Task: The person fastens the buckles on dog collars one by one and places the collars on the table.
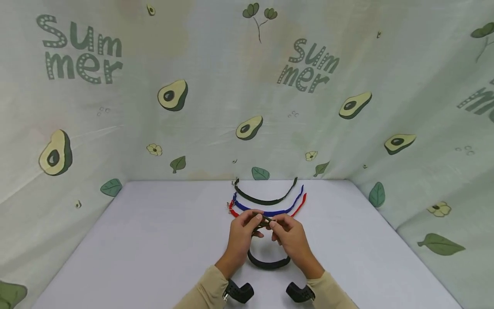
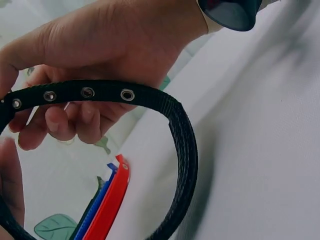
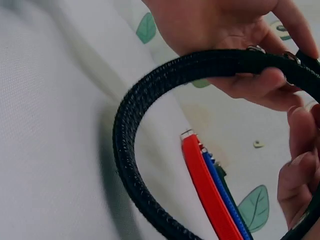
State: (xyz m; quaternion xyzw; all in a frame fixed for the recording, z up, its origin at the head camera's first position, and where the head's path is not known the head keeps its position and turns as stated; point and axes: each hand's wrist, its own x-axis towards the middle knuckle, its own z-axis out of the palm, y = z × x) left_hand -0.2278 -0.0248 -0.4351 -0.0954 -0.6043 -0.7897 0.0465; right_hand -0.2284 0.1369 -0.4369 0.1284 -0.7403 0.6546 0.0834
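White worktop [image 1: 146, 244] before printed cloth [image 1: 216, 64]. Far: one dark strap [image 1: 264, 201], one blue strap [image 1: 272, 213], one red strap [image 1: 301, 206], partly masked by left hand [image 1: 242, 236] and right hand [image 1: 291, 236], with fingers clamped on one nearer black loop [image 1: 269, 265].

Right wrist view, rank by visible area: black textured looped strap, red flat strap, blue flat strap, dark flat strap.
1. Black textured looped strap
2. Red flat strap
3. Blue flat strap
4. Dark flat strap
Apparent only; the first is nearest.
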